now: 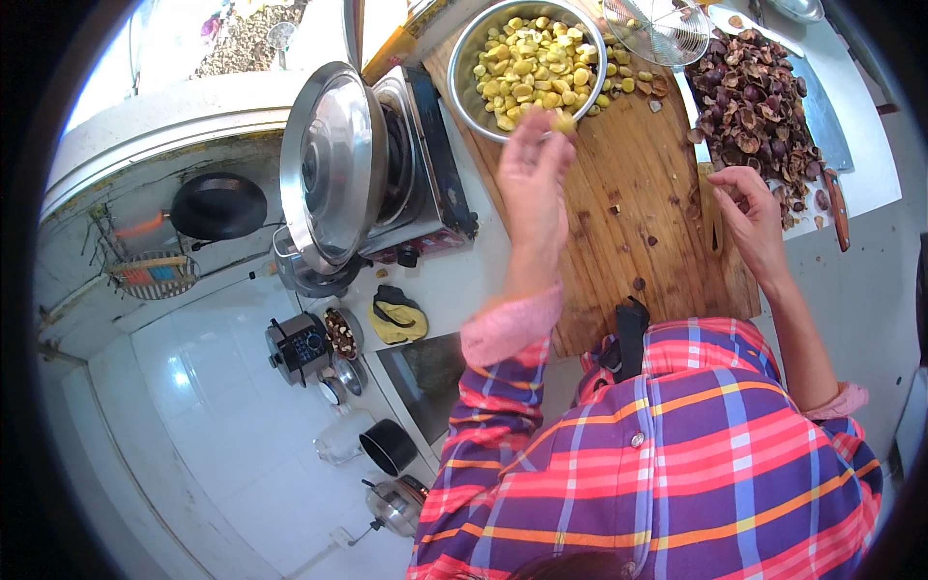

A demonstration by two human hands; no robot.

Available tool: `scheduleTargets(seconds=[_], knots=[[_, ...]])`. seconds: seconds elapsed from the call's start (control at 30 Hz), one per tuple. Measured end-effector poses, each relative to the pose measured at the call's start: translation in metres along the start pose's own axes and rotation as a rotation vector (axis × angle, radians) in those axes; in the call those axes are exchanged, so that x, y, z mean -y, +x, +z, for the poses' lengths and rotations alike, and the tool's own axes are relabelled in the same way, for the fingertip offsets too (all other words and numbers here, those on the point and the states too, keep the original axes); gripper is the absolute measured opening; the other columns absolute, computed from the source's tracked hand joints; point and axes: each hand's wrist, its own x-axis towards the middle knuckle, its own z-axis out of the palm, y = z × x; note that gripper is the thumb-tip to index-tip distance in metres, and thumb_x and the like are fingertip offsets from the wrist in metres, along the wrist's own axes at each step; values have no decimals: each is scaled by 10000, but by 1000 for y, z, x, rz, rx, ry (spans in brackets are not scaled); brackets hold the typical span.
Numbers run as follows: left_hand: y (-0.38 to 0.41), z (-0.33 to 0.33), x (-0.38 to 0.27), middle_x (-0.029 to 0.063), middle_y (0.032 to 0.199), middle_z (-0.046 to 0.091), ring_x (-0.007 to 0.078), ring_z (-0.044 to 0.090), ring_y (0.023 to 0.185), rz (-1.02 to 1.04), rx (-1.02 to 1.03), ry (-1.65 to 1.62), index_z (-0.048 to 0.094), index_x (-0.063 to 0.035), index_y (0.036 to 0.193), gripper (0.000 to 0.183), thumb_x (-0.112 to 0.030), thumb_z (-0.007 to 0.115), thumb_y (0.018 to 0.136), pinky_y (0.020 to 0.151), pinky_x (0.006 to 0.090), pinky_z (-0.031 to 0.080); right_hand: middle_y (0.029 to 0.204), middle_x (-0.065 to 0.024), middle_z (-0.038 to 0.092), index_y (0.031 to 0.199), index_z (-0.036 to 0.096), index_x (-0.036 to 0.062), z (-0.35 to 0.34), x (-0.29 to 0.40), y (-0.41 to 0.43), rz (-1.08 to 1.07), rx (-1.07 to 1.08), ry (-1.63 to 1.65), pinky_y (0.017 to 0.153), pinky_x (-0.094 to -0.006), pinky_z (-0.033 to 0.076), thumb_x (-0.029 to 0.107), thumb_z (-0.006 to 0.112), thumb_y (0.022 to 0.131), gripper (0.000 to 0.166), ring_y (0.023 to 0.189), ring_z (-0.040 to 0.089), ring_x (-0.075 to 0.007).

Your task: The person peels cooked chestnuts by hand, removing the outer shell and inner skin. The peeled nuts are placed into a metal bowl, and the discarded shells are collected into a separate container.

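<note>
My left hand [535,170], slightly blurred, pinches a pale yellow peeled chestnut [563,123] at the near rim of a stainless steel bowl [458,101]. Many peeled chestnuts [533,65] lie inside that bowl. At the right edge of the wooden cutting board [616,239], my right hand [750,217] has its fingers curled beside a heap of brown chestnut shells [747,109]. Whether those fingers hold anything cannot be seen. A slotted wooden handle [710,210] lies just left of them.
A wire skimmer [660,29] sits at the board's far right corner, near loose chestnuts [616,69]. Beyond the shells lies a wide blade [826,116] with a brown wooden handle [837,210]. Left stand a gas stove [442,159] and a tilted pan lid [337,167].
</note>
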Motion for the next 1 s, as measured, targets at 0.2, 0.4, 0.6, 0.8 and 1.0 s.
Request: scheduleTargets(seconds=[0.2,0.4,0.6,0.8,1.0], knots=[[-22,-23,49,43,865,619,96,575,661,201,59,687,656,-34,1023,181,-50,663,842,570,224,479,846,-17,567,940,638,-7,-1,11,-9,61,88,31,576,-210,385,29,587,860,102,635,471,-55],[-64,-28,84,111,894,596,149,602,645,186,103,1065,658,0,963,228,-21,730,748,606,253,506,835,-29,586,945,639,-9,5,2,-18,36,144,34,583,-212,405,35,601,852,109,649,503,-65],[-74,-19,72,51,920,629,115,616,824,-54,82,589,639,15,1010,216,30,681,799,707,221,510,881,-30,638,990,648,-4,24,15,-23,169,281,252,651,-203,464,72,626,867,146,754,588,-67],[-106,25,16,57,989,634,108,616,905,-66,83,217,623,40,1020,180,70,627,842,801,217,498,958,-46,649,1072,655,-4,33,51,-20,79,321,571,726,-213,499,59,636,875,208,831,615,-89],[-115,32,-6,72,1004,635,112,610,910,-50,77,239,640,42,1030,187,60,636,843,810,219,496,942,-46,642,1027,669,-14,25,65,-22,55,344,623,735,-202,513,27,629,872,165,856,622,-94]])
